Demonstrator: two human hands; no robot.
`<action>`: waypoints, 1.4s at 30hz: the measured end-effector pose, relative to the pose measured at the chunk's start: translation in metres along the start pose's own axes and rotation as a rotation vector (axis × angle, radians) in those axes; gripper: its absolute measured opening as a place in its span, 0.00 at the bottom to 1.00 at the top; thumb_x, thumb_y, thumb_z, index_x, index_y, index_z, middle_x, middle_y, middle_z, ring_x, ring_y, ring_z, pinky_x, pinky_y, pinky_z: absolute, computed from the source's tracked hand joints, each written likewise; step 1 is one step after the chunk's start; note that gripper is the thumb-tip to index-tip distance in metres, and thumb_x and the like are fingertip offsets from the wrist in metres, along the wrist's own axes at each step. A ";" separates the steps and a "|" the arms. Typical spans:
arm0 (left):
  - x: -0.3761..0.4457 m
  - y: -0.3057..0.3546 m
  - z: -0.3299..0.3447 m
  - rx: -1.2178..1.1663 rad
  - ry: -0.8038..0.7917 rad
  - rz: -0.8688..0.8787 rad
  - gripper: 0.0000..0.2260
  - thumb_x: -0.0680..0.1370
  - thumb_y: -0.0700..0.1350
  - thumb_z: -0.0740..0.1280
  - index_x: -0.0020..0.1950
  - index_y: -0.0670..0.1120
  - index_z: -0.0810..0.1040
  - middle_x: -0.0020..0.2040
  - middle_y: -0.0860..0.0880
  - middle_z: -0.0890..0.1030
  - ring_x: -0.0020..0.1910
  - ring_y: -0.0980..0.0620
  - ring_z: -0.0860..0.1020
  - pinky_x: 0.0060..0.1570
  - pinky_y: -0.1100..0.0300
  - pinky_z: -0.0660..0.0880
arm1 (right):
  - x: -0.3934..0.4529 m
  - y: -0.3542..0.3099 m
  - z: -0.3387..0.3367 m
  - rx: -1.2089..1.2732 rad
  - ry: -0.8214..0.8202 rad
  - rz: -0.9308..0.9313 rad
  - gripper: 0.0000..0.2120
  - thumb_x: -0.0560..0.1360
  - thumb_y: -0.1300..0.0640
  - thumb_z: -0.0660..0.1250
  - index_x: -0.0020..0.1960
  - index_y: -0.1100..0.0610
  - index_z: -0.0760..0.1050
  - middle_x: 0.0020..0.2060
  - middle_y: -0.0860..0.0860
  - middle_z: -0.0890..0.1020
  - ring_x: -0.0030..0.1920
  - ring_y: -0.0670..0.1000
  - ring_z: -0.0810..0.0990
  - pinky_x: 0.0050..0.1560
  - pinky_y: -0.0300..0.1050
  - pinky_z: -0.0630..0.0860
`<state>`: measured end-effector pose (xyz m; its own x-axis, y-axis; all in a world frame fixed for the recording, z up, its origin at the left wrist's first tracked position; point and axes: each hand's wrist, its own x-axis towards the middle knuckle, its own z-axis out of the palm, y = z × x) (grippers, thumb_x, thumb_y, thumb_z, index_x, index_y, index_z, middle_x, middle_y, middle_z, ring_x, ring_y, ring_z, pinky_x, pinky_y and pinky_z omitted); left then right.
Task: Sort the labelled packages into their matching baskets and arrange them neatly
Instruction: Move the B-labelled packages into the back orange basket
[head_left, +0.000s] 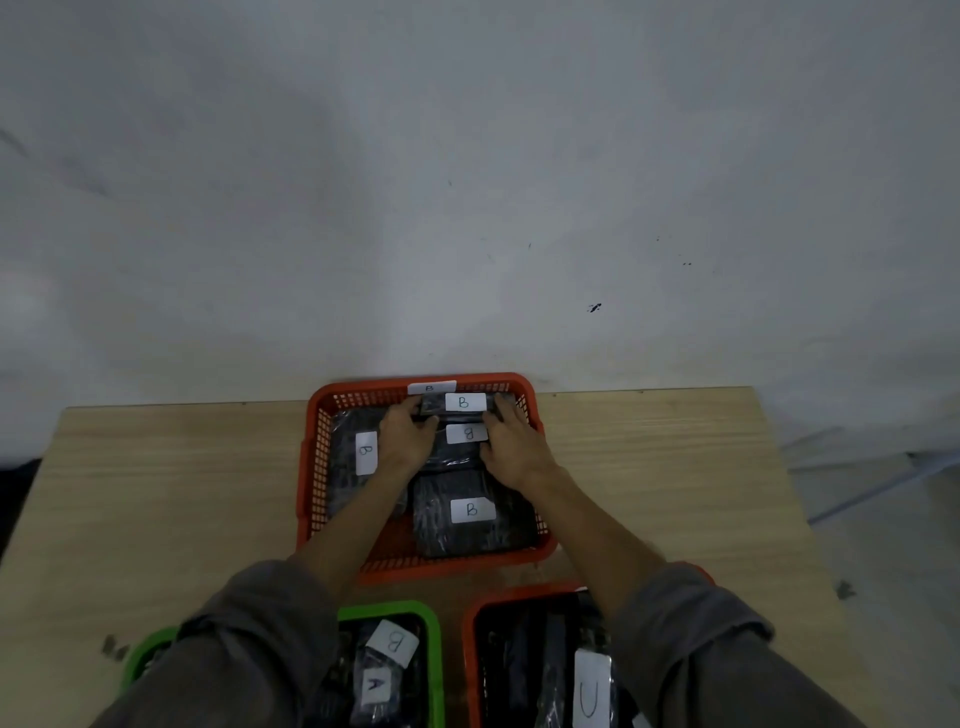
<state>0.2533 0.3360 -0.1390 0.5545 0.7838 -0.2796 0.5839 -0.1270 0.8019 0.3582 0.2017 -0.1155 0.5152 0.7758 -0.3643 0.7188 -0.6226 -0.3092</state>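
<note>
Left hand and right hand pinch the far B package by both ends — likely light, soft, slippery wrap.

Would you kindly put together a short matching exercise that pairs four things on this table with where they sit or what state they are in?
Column one:
1. far orange basket
2. green basket
3. package held by both hands
4. C-labelled package

Column two:
a. near left corner, holding packages labelled A and B
b. near right orange basket
c. against the far wall of the B basket
d. at the table's far edge, with a B tag on its rim

Pairs: 1-d, 2-a, 3-c, 4-b
</note>
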 end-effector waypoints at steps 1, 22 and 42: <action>-0.001 -0.001 -0.001 0.000 -0.009 0.008 0.16 0.77 0.37 0.69 0.65 0.41 0.78 0.60 0.43 0.82 0.58 0.46 0.80 0.56 0.63 0.71 | 0.000 0.000 -0.001 0.002 0.000 0.001 0.30 0.79 0.57 0.64 0.78 0.59 0.60 0.80 0.55 0.50 0.81 0.56 0.46 0.76 0.58 0.63; -0.113 0.048 -0.006 0.142 -0.046 0.157 0.15 0.78 0.42 0.69 0.64 0.42 0.77 0.56 0.47 0.82 0.49 0.49 0.81 0.51 0.57 0.77 | -0.100 0.014 -0.045 0.118 0.099 -0.109 0.17 0.79 0.55 0.65 0.66 0.57 0.74 0.65 0.57 0.73 0.65 0.57 0.71 0.61 0.52 0.73; -0.314 0.033 0.091 0.235 -0.214 0.293 0.11 0.77 0.46 0.69 0.58 0.45 0.81 0.55 0.46 0.82 0.53 0.49 0.80 0.55 0.54 0.77 | -0.293 0.128 -0.001 0.091 0.031 0.184 0.14 0.79 0.58 0.60 0.61 0.59 0.78 0.58 0.59 0.82 0.57 0.60 0.81 0.56 0.51 0.79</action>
<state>0.1527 0.0300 -0.0728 0.8132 0.5532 -0.1809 0.4887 -0.4803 0.7283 0.3003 -0.1051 -0.0478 0.6489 0.6503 -0.3950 0.5672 -0.7595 -0.3185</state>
